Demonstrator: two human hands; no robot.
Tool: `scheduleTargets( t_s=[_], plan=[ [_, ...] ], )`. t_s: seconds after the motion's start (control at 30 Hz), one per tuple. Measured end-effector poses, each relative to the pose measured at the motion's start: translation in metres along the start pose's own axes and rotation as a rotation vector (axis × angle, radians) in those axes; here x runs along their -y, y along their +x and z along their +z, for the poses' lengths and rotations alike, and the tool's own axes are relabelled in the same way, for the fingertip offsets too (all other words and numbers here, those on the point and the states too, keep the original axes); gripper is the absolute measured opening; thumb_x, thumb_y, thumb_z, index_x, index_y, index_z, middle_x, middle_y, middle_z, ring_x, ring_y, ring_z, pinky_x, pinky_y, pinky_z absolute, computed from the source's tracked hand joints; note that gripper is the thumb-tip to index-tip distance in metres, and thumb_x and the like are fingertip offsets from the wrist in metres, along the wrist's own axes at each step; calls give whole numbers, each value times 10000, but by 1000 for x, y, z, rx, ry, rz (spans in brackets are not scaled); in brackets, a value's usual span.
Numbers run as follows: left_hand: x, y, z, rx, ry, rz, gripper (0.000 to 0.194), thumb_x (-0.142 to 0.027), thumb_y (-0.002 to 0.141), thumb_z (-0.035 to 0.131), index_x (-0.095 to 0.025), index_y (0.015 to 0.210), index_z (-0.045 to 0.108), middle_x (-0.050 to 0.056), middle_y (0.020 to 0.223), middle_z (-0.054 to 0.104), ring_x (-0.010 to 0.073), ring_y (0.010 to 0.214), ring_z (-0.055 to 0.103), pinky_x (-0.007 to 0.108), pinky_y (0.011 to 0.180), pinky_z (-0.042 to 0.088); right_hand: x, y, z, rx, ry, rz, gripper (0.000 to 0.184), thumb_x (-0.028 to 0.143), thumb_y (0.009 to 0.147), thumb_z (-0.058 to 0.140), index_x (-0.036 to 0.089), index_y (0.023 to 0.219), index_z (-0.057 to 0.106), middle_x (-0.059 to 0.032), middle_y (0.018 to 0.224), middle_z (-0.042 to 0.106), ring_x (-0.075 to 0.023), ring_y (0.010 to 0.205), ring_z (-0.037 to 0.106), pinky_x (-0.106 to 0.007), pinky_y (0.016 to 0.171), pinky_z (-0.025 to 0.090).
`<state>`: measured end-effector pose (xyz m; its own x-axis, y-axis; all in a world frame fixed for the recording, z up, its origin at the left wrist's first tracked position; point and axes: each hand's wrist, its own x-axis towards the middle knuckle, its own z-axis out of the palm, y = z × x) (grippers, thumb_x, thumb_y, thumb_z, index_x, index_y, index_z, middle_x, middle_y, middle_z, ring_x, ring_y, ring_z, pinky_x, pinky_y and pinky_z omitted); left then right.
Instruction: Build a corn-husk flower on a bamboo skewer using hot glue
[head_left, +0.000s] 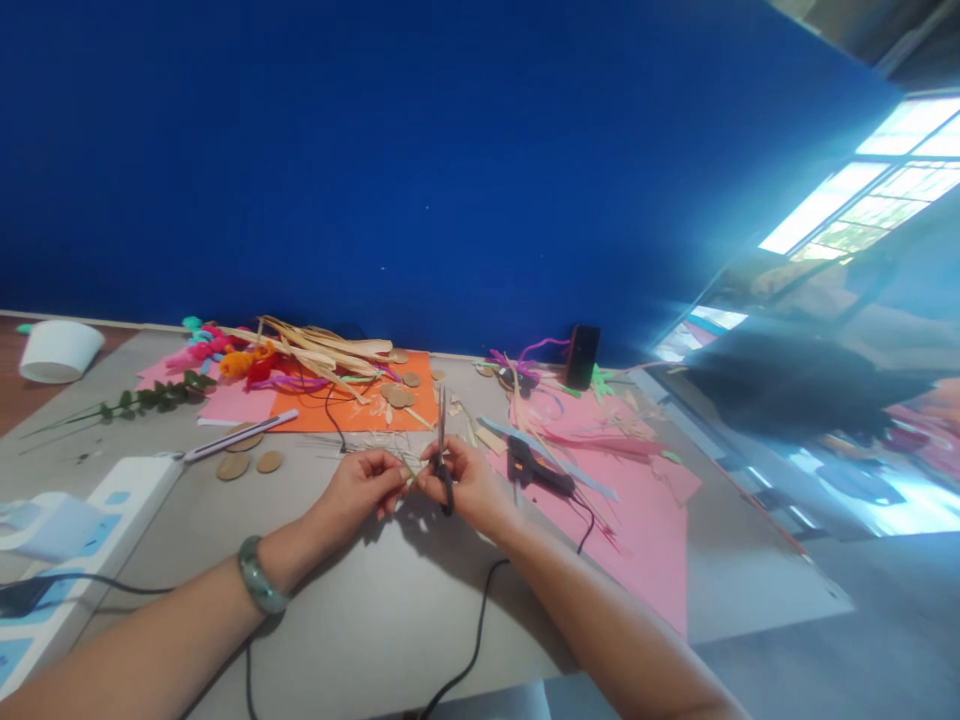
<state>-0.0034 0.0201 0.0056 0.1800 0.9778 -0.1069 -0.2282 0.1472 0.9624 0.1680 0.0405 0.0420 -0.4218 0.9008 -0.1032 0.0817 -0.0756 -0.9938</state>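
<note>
My right hand (466,487) is closed round a pair of dark-handled scissors (442,455), whose blades point up and away from me. My left hand (365,482) pinches a thin straw-coloured strip (411,478) just to the left of the scissors, and the two hands almost touch. A green bangle (259,577) sits on my left wrist. Both hands hover over the grey table (360,620) near its middle.
A black glue gun (534,468) lies on pink paper (637,520) to the right, its cord (472,640) running toward me. Behind are an orange sheet (352,410), dried strips (322,352), cardboard discs (247,462), a leafy sprig (150,398), a dark phone (582,356), a white power strip (97,520) and a white cup (58,350).
</note>
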Motion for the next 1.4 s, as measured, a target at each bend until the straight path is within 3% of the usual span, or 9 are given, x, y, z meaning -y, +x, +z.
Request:
scheduleTargets(
  t_s=[0.27,0.67,0.83,0.93,1.13,1.23,1.4],
  plan=[
    [5,4,-4,-45,-38,20,222,-326,757,669,-131,673,602,-24,458,555,53,358,437,162,365,331,-2,2,-1,-30,6,-6,356,285,632,758,186,874,518,44,640,611,-73,497,505,-197,493,387],
    [-4,-1,3,0,9,-18,264,-341,649,748,-139,653,577,-34,467,542,67,372,462,163,344,337,-7,3,-2,-33,-9,-9,377,291,623,775,193,876,513,51,619,602,-81,483,494,-201,480,378],
    [-4,0,2,20,5,-22,262,-342,674,734,-140,640,570,-41,438,527,59,362,447,160,358,342,-6,3,-2,-6,-56,-13,339,281,663,733,192,897,505,42,642,607,-86,494,499,-207,489,376],
    [-3,2,-2,-11,-25,-16,245,-335,712,711,-137,652,581,-42,418,525,49,348,429,152,365,337,-4,5,-8,-32,-197,-112,282,230,699,673,193,919,500,25,700,619,-104,565,544,-229,555,413],
    [-8,8,-9,-140,-216,55,250,-316,671,755,-138,676,579,-16,595,619,33,397,455,136,360,329,6,8,-28,-29,-741,-390,307,106,669,608,196,959,561,-13,819,671,-168,769,597,-303,770,432],
    [-10,8,-10,-155,-238,63,260,-319,663,762,-141,675,571,-31,559,594,35,394,445,139,363,330,9,6,-32,34,-872,-430,291,96,683,588,188,959,590,-23,801,671,-174,761,591,-281,738,418],
    [-10,8,-11,-171,-204,85,245,-317,681,744,-142,685,572,-45,513,555,44,397,449,142,371,339,10,5,-30,64,-903,-413,285,67,683,581,190,934,637,0,700,641,-144,638,566,-246,654,393]
  ],
)
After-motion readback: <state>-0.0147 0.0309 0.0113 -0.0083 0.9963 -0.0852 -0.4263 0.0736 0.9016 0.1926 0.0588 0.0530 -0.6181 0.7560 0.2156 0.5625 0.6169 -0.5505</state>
